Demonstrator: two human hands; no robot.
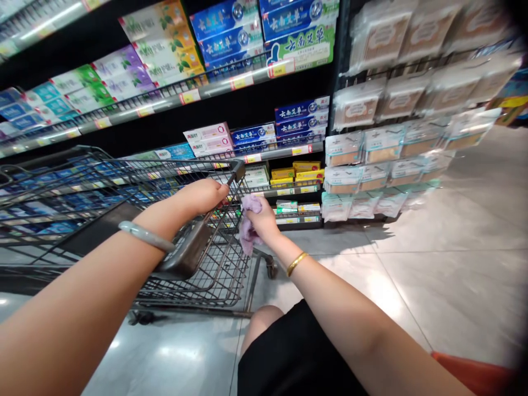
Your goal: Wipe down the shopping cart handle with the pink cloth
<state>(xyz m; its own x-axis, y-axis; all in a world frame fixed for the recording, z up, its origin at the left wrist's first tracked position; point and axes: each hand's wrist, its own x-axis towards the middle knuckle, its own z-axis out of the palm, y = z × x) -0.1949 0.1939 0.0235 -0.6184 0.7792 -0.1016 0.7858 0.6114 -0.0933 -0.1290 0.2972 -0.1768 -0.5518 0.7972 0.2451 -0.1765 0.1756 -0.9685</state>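
Note:
A dark wire shopping cart point(198, 291) stands in front of me at the left. My left hand point(206, 196), below a pale bangle, is closed around the cart's upper frame near its corner. In my right hand point(264, 220), a crumpled purple cloth point(249, 220) is bunched up and hangs down. The cloth is right beside the cart's end, and I cannot tell whether it touches the wires. A gold bracelet point(297, 264) circles my right wrist.
Behind the cart run store shelves point(239, 82) with toothpaste boxes point(301, 115) and price tags. Hanging packs point(358, 104) fill a rack to the right. A cart wheel point(271, 268) rests on the grey tiled floor point(412, 264). Something red point(470, 374) shows at the lower right.

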